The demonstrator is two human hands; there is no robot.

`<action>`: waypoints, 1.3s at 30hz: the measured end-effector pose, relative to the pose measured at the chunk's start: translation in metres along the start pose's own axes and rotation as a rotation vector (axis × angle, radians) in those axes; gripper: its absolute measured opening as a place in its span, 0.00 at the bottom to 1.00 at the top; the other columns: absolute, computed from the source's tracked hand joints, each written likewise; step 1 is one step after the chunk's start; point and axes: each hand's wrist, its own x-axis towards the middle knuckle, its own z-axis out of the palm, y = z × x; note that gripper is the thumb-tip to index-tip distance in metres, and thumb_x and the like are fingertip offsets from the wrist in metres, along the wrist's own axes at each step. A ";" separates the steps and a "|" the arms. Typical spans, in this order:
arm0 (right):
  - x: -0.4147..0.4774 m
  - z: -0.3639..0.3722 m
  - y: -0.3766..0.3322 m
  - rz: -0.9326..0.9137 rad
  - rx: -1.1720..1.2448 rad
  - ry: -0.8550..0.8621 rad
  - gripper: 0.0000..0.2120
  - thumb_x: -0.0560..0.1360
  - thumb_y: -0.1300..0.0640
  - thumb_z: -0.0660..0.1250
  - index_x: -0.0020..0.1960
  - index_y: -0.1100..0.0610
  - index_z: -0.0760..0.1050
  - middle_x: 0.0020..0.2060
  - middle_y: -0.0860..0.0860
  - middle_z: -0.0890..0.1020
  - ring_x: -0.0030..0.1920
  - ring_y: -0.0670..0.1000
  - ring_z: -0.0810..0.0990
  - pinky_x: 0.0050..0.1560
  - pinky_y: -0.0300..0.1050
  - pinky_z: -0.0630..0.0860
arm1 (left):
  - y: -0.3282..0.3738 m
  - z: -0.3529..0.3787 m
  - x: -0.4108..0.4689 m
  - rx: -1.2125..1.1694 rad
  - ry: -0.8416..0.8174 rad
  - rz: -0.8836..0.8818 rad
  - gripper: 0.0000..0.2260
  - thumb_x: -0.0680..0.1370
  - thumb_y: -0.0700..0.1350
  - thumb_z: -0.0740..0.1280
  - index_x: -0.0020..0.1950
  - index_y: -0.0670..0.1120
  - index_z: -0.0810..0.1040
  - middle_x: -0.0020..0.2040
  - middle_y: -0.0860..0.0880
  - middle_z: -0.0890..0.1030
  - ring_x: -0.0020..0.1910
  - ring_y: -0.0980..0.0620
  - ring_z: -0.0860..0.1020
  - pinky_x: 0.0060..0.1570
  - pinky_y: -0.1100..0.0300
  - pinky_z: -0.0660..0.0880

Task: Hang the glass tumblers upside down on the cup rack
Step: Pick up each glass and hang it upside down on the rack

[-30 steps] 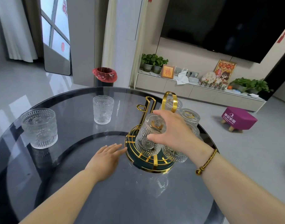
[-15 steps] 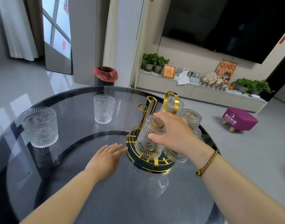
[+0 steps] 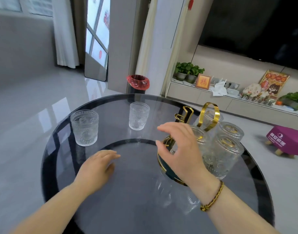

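Observation:
A gold and dark green cup rack (image 3: 210,114) stands on the right of the round glass table (image 3: 131,191). Several ribbed glass tumblers hang upside down on it, the nearest (image 3: 224,156) at its right front. Two tumblers stand upright on the table: one at the left (image 3: 84,127), one further back in the middle (image 3: 139,115). My right hand (image 3: 180,149) hovers in front of the rack with fingers spread, holding nothing, and hides part of the rack's base. My left hand (image 3: 96,169) rests flat on the glass, empty.
The table's dark rim (image 3: 48,149) curves close on the left. Beyond it are a red-lined bin (image 3: 138,82), a low cabinet with plants (image 3: 188,70) and ornaments, and a purple stool (image 3: 286,141) on the floor at the right.
My right hand has let go of the tumbler it was setting on the rack and drawn back to the left, fingers apart. The view has swung left and up.

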 end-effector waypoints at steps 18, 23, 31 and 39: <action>0.026 0.210 -0.045 0.676 0.548 -0.565 0.44 0.67 0.49 0.71 0.73 0.54 0.48 0.73 0.51 0.59 0.73 0.52 0.56 0.72 0.50 0.58 | -0.072 -0.035 -0.031 0.038 0.048 -0.419 0.19 0.70 0.50 0.58 0.55 0.44 0.79 0.62 0.46 0.78 0.65 0.45 0.72 0.65 0.50 0.66; 0.041 0.228 -0.049 0.614 0.466 -0.561 0.49 0.64 0.47 0.73 0.73 0.53 0.46 0.71 0.51 0.64 0.71 0.56 0.58 0.72 0.56 0.56 | -0.077 -0.033 -0.030 0.099 0.060 -0.395 0.23 0.69 0.55 0.53 0.51 0.45 0.81 0.57 0.46 0.82 0.60 0.45 0.77 0.61 0.48 0.71; 0.052 0.233 -0.053 0.564 0.401 -0.538 0.37 0.65 0.49 0.72 0.67 0.57 0.58 0.64 0.52 0.71 0.66 0.53 0.65 0.72 0.56 0.55 | -0.080 -0.034 -0.029 0.152 0.008 -0.381 0.23 0.68 0.54 0.52 0.47 0.46 0.82 0.51 0.47 0.84 0.53 0.46 0.81 0.55 0.46 0.74; 0.043 0.212 -0.048 0.675 0.676 -0.479 0.32 0.65 0.56 0.73 0.63 0.54 0.61 0.57 0.48 0.71 0.57 0.48 0.72 0.51 0.37 0.69 | -0.077 -0.034 -0.030 0.111 0.040 -0.397 0.22 0.69 0.54 0.54 0.50 0.44 0.81 0.56 0.46 0.82 0.59 0.44 0.77 0.61 0.48 0.70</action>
